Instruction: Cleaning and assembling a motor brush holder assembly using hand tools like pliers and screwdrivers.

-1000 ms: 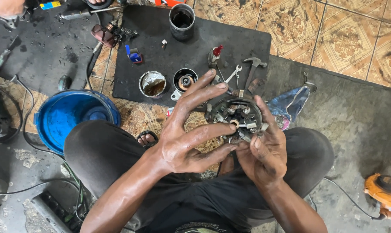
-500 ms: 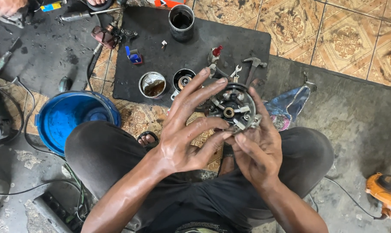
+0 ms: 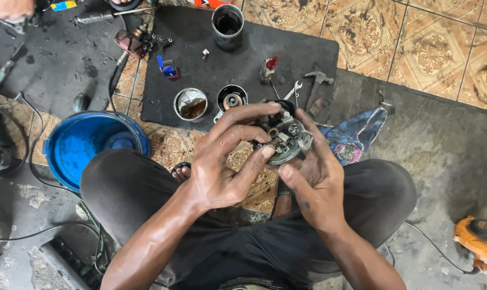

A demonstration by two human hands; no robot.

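Note:
I hold a round, greasy metal motor part point(image 3: 282, 137) with small bolts and brackets in front of me, above my knees. My right hand point(image 3: 314, 180) cups it from below and the right, thumb along its edge. My left hand point(image 3: 227, 158) grips it from the left, fingers curled over its top and rim. Both hands are oily.
A black rubber mat point(image 3: 200, 64) holds a dark metal cylinder point(image 3: 227, 21), two open tins point(image 3: 191, 104), a small red-capped bottle point(image 3: 269, 69), a spanner point(image 3: 293, 90) and a hammer point(image 3: 316, 86). A blue bucket point(image 3: 88, 147) stands left, a blue rag point(image 3: 356, 134) right, an orange tool point(image 3: 482, 241) far right.
My left fingers have closed from a spread pose onto the part. The part has tilted and come slightly nearer to me.

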